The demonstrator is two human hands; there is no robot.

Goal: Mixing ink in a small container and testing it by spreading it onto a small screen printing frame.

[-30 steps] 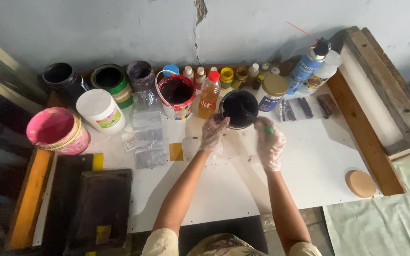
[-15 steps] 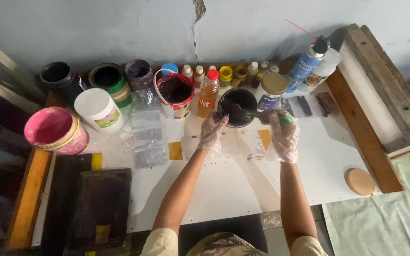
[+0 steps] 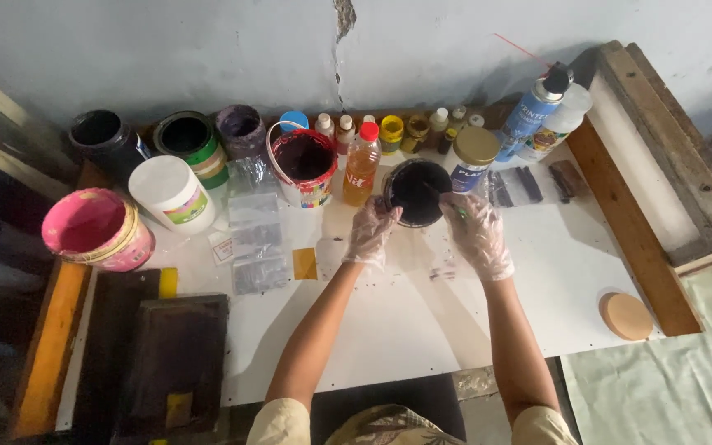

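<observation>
Sitting at the far side of the white table (image 3: 389,330), near the wall, a round tub of black paint (image 3: 418,192) is held steady at its near left rim by the gloved left hand (image 3: 370,233). A thin green stick (image 3: 452,208) is gripped by the gloved right hand (image 3: 480,235), and its dark end is dipped into the tub from the right. The stick is slanted up and to the left. Both hands are about equally close to the tub. An orange bottle (image 3: 362,169) is seen just beside it.
</observation>
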